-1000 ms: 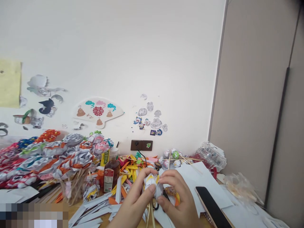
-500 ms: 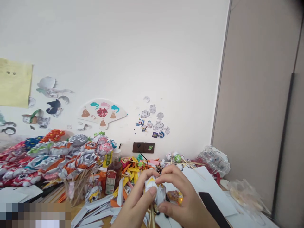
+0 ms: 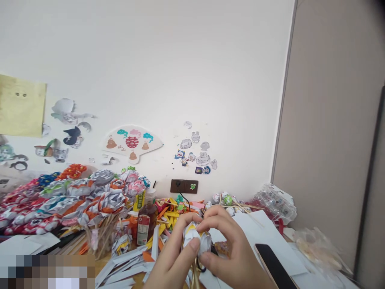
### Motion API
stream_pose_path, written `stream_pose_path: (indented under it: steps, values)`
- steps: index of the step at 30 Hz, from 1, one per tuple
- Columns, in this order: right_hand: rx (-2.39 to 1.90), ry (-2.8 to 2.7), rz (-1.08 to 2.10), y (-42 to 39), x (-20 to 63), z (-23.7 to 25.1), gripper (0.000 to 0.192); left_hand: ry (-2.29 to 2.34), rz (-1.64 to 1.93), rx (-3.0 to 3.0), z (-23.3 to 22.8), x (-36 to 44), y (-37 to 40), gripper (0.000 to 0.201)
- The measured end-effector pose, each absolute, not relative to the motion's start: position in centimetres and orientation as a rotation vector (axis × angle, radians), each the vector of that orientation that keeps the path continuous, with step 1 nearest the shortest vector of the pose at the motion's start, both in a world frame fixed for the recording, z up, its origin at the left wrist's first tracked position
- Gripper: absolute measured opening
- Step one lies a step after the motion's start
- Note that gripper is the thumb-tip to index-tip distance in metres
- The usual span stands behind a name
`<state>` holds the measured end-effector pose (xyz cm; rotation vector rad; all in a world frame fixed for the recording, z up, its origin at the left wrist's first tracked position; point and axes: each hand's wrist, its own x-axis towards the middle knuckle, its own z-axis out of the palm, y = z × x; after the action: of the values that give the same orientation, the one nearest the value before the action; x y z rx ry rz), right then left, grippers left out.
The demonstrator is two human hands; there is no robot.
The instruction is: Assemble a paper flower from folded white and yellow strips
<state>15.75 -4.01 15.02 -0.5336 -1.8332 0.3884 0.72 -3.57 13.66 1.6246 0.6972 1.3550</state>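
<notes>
Between my two hands is a white-and-yellow folded paper flower on a thin wooden stick. My left hand grips its left side, with the thumb pressed on the front and fingers curled over the top. My right hand closes round the right side, fingertips on the top and thumb low on the front. Part of the flower is hidden by the fingers. Behind and below the right hand, a dark loop-handled thing is partly covered. White paper strips lie left of my hands.
A brown bottle stands left of centre, before yellow and orange paper pieces. Finished paper flowers pile up at left, behind a cup of sticks. A phone lies on white sheets at right; a plastic bag sits beyond.
The right thumb has shifted slightly on the flower, and the view has turned a little to the left. Both hands still hold the flower.
</notes>
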Motion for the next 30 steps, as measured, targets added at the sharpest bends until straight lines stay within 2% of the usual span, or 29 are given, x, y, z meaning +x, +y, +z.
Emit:
stream_pose_path:
  steps: [6, 15, 21, 30]
  values:
    - [-0.538, -1.769, 0.636, -3.5, 16.0, 14.7, 0.024, 0.705, 1.271, 1.788, 13.3, 0.5, -3.5, 0.024]
    - [-0.328, -1.578, 0.979, -2.3, 15.1, 13.0, 0.032, 0.654, 1.368, 1.635, 13.4, 0.8, -3.5, 0.023]
    - [-0.259, -1.336, 1.22, -2.8, 14.1, 13.2, 0.032, 0.706, 1.37, 1.756, 13.4, 0.8, -3.9, 0.024]
    - [-0.259, -1.356, 1.205, -2.9, 14.2, 13.3, 0.031, 0.67, 1.326, 1.637, 13.5, 0.5, -3.7, 0.027]
